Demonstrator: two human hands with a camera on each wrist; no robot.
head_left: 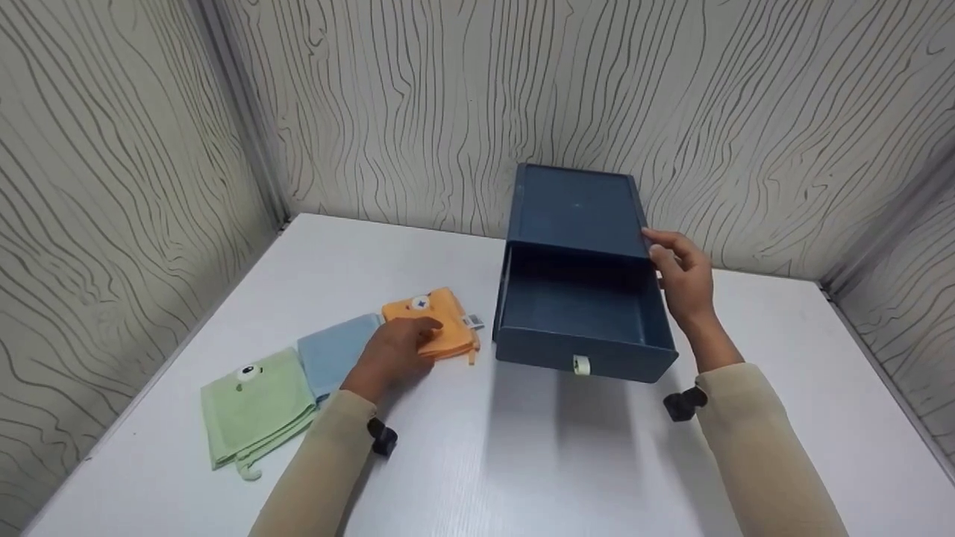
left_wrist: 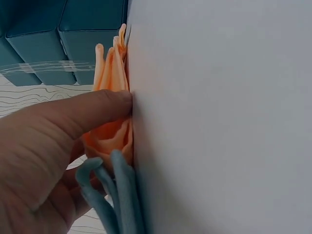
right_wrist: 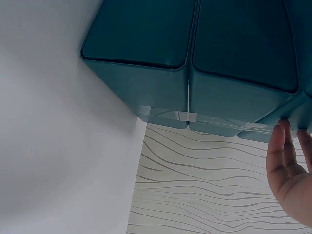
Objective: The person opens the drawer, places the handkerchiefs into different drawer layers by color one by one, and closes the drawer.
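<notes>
Head view: toward the left edge of the white table (head_left: 448, 477) lies a folded green cloth (head_left: 257, 403) with a stitched eye. Next comes a folded pale-blue cloth (head_left: 336, 350), its right part covered by the left hand (head_left: 395, 347). That hand's thumb and fingers curl round the left front part of a folded orange cloth (head_left: 451, 321), left of the table's middle; how firmly they press cannot be told. A small white tag (head_left: 473, 321) on its right side bears print too fine to read.

Just beyond, a dark-blue plastic drawer stack (head_left: 582, 212) stands near the table's back edge, its wall between the two hands. The top drawer (head_left: 589, 356) is pulled out, with a pale tab (head_left: 582, 365) in front; its back end is lost in shadow. The right wrist view shows lower units and clear tape (right_wrist: 187, 117). The right hand (head_left: 686, 287) touches the stack's right side, fingers slightly apart.
</notes>
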